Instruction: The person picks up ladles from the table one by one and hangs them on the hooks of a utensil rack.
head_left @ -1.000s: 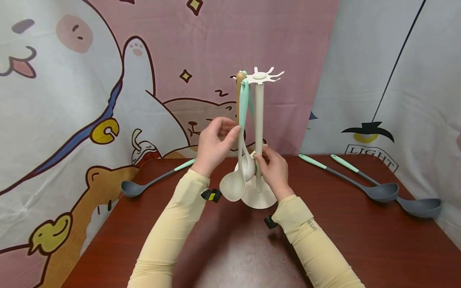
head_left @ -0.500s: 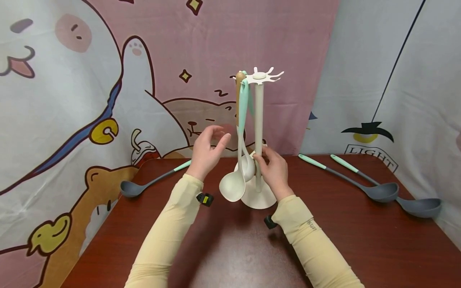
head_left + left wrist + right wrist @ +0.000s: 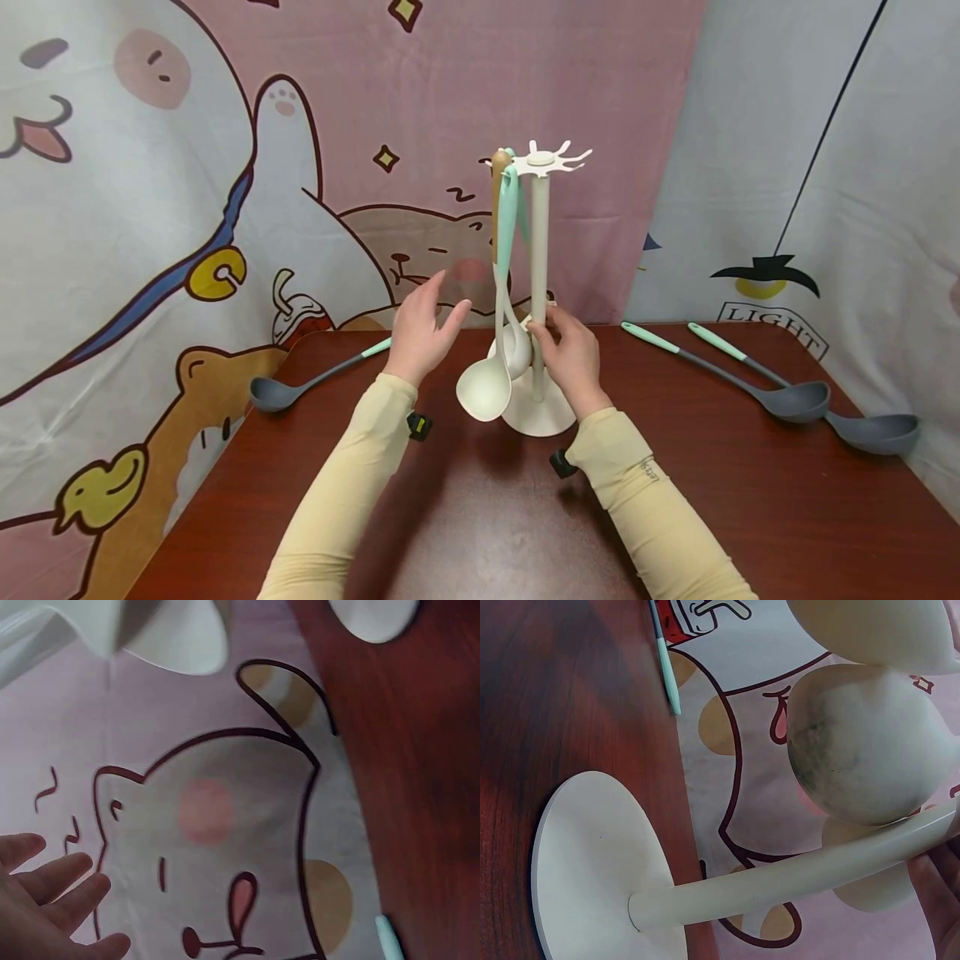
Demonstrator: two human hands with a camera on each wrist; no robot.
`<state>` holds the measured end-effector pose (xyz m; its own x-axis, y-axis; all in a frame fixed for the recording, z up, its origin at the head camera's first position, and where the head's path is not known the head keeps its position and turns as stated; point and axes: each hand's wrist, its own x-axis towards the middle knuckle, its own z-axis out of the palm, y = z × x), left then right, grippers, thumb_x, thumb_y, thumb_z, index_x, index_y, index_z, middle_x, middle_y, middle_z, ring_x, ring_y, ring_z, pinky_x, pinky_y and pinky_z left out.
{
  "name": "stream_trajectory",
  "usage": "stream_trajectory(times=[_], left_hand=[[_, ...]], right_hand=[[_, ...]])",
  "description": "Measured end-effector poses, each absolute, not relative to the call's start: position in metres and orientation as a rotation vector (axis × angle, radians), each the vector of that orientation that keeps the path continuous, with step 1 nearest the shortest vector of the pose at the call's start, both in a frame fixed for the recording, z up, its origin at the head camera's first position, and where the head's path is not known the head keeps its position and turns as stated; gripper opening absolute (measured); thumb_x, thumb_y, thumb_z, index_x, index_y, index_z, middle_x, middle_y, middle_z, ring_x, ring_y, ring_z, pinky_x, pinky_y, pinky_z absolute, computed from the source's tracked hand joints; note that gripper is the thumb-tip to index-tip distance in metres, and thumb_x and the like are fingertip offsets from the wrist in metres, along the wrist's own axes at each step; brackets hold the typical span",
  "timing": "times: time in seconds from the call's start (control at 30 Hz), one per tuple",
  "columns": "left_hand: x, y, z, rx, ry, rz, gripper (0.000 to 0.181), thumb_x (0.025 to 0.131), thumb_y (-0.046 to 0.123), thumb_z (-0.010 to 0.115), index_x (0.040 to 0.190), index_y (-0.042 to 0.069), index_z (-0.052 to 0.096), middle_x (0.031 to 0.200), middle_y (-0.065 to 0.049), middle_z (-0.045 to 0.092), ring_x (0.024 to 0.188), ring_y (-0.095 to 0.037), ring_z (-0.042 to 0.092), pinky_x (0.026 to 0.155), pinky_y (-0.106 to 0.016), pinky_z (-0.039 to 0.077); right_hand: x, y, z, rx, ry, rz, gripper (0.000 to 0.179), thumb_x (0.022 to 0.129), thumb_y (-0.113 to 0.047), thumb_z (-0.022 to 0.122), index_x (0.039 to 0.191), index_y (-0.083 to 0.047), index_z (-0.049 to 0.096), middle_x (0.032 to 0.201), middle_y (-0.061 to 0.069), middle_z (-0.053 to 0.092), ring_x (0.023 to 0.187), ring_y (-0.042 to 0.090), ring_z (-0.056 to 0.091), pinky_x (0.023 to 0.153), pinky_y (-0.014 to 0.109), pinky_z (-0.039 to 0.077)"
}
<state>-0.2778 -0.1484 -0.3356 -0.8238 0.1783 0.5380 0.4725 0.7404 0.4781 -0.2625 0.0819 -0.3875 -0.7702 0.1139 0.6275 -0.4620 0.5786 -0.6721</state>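
Grip (image 3: 572, 354), right, around upright pole (image 3: 539, 250)

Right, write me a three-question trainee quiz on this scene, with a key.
1. Multiple choice: what does the person's right grip hold?
A) the wooden handle
B) the utensil stand's white post
C) a mint handle

2. True or false: the left grip is empty.

3. Count: how many grey ladles lie on the table?

Key:
1. B
2. True
3. Three: one on the left, two on the right in the head view.
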Motion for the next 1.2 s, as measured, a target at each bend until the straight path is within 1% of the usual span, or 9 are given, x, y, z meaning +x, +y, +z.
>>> stream_trajectory(times=[0.17, 0.37, 0.5, 0.63, 0.73, 0.93, 1.2], left_hand=[[-0.283, -0.159, -0.351, -0.441, -2.527, -0.769, 0.073, 0.098, 0.055, 0.047, 0.153, 0.010, 0.036, 0.151, -0.013, 0.043, 0.139, -0.033, 0.036, 0.113, -0.056, 0.022], [-0.291, -0.178, -0.373, -0.340, -2.618, -0.692, 0.079, 0.096, 0.062, 0.045, 0.155, 0.012, 0.033, 0.156, -0.016, 0.034, 0.144, -0.036, 0.027, 0.113, -0.063, 0.016], [-0.297, -0.190, -0.385, -0.274, -2.658, -0.661, 0.083, 0.095, 0.068, 0.042, 0.155, 0.013, 0.032, 0.156, -0.017, 0.033, 0.144, -0.037, 0.026, 0.112, -0.065, 0.014], [-0.300, -0.201, -0.393, -0.234, -2.690, -0.632, 0.084, 0.094, 0.068, 0.043, 0.155, 0.012, 0.032, 0.156, -0.018, 0.032, 0.144, -0.038, 0.026, 0.111, -0.067, 0.014], [-0.302, -0.208, -0.398, -0.207, -2.726, -0.602, 0.085, 0.094, 0.069, 0.043, 0.156, 0.012, 0.031, 0.157, -0.018, 0.030, 0.144, -0.039, 0.024, 0.111, -0.068, 0.012], [-0.309, -0.222, -0.410, -0.158, -2.801, -0.553, 0.091, 0.093, 0.074, 0.038, 0.158, 0.012, 0.024, 0.160, -0.019, 0.023, 0.146, -0.042, 0.016, 0.111, -0.068, 0.008], [-0.320, -0.252, -0.425, -0.052, -2.913, -0.518, 0.100, 0.090, 0.081, 0.029, 0.159, 0.010, 0.015, 0.162, -0.023, 0.013, 0.147, -0.046, 0.005, 0.109, -0.072, 0.001]], right_hand=[[-0.262, 0.081, -0.387, 0.278, -2.173, 1.162, 0.023, 0.093, -0.023, 0.072, 0.110, -0.008, 0.071, 0.100, 0.012, 0.072, 0.090, 0.029, 0.069, 0.074, 0.045, 0.055], [-0.262, 0.081, -0.387, 0.270, -2.178, 1.162, 0.023, 0.092, -0.024, 0.072, 0.109, -0.008, 0.071, 0.101, 0.012, 0.072, 0.090, 0.029, 0.069, 0.074, 0.046, 0.056], [-0.262, 0.081, -0.387, 0.266, -2.182, 1.164, 0.023, 0.092, -0.024, 0.072, 0.109, -0.009, 0.071, 0.101, 0.012, 0.072, 0.090, 0.029, 0.069, 0.074, 0.046, 0.056], [-0.263, 0.081, -0.388, 0.264, -2.191, 1.167, 0.023, 0.093, -0.025, 0.071, 0.110, -0.010, 0.070, 0.101, 0.011, 0.072, 0.090, 0.028, 0.069, 0.074, 0.045, 0.056], [-0.264, 0.082, -0.389, 0.266, -2.193, 1.169, 0.023, 0.093, -0.026, 0.071, 0.110, -0.011, 0.070, 0.101, 0.011, 0.072, 0.090, 0.027, 0.069, 0.073, 0.045, 0.056], [-0.263, 0.082, -0.389, 0.267, -2.195, 1.170, 0.023, 0.093, -0.027, 0.071, 0.110, -0.011, 0.071, 0.101, 0.010, 0.072, 0.089, 0.027, 0.069, 0.073, 0.044, 0.056], [-0.264, 0.082, -0.389, 0.267, -2.186, 1.181, 0.024, 0.093, -0.026, 0.071, 0.111, -0.010, 0.071, 0.100, 0.010, 0.072, 0.089, 0.026, 0.069, 0.074, 0.044, 0.056]])
